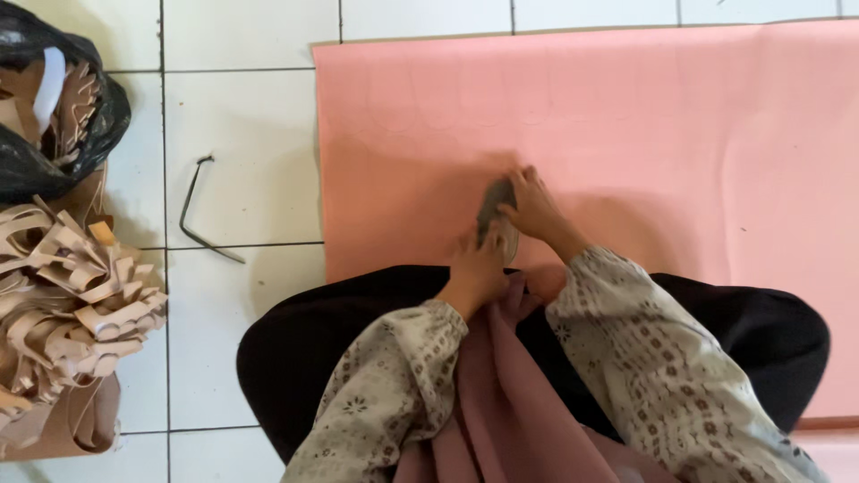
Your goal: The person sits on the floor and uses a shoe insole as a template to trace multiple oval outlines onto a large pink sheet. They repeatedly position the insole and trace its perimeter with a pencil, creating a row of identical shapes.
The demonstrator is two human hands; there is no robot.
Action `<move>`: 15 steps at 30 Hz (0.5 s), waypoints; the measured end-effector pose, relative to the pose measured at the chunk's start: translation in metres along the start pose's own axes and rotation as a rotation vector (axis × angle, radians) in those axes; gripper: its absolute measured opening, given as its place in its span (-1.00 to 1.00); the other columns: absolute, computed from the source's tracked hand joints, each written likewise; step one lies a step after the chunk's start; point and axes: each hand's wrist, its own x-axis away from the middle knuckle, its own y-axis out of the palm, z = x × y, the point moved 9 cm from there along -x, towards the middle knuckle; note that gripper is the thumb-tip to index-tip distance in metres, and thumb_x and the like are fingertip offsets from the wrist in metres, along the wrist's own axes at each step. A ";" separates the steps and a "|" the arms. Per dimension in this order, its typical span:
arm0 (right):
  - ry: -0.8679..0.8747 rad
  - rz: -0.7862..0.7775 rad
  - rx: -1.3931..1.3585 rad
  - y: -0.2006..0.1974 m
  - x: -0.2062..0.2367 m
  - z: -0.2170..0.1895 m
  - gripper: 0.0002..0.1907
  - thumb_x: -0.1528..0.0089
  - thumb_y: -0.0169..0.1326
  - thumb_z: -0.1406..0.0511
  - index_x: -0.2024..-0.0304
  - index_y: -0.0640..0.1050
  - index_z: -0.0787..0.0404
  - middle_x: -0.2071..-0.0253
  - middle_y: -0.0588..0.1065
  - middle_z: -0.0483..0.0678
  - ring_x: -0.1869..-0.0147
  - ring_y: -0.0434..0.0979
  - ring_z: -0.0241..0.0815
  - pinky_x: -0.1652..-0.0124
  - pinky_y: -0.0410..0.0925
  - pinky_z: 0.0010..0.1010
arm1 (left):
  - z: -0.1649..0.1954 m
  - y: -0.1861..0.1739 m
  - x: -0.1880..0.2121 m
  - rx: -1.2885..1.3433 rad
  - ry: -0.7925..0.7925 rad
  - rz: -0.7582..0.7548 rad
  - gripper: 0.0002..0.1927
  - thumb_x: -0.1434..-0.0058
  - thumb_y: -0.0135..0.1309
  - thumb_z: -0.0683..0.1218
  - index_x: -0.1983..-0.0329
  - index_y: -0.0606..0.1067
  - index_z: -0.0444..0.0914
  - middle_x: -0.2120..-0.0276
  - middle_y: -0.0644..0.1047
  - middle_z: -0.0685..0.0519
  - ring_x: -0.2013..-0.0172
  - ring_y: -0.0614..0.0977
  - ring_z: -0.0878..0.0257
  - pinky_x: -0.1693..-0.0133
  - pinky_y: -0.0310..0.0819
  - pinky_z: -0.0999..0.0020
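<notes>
1. My left hand point(476, 268) sits nearest me, fingers curled down onto the lower end of a small grey oval template point(495, 215), pinning it against the pink sheet point(626, 116).
2. My right hand point(530, 207) lies just beyond, fingers pinched narrow at the template's upper right edge; I cannot tell whether they hold a pen.
3. The template lies directly ahead between both hands, its long axis running away from me, tilted slightly right.
4. Faint traced ovals mark the sheet farther out, on the tiled floor point(242, 134).

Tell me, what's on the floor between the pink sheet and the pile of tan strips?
A bent dark metal rod lies on white tiles between the pink sheet and the tan strips, seen from the head view.
</notes>
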 end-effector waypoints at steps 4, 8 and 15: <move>0.263 -0.038 0.001 -0.042 0.019 0.038 -0.63 -0.02 0.30 0.36 0.18 0.47 0.34 0.23 0.48 0.20 0.12 0.48 0.26 0.16 0.37 -0.04 | 0.021 -0.016 -0.010 0.056 0.130 0.157 -0.43 0.00 0.17 -0.03 -0.12 0.52 -0.29 -0.28 0.39 -0.14 -0.23 0.39 -0.27 -0.14 0.28 -0.32; 0.318 0.356 -0.295 -0.087 0.031 0.025 -0.89 -0.25 0.11 0.39 0.17 0.50 0.25 0.17 0.52 0.06 0.14 0.55 0.04 0.11 0.43 -0.22 | -0.007 -0.077 -0.022 0.162 -0.022 0.491 -0.70 -0.11 0.11 -0.13 0.09 0.55 -0.31 -0.02 0.58 -0.13 -0.02 0.60 -0.11 -0.10 0.47 0.02; -0.002 0.066 -0.013 -0.037 0.019 -0.032 -0.48 0.05 0.19 0.41 0.00 0.61 0.11 -0.17 0.43 0.18 -0.23 0.35 0.24 -0.24 0.26 0.08 | -0.062 -0.097 -0.034 0.105 -0.417 0.524 -0.66 -0.17 0.13 -0.08 -0.04 0.55 -0.12 -0.15 0.47 -0.02 -0.24 0.39 -0.08 -0.17 0.27 -0.18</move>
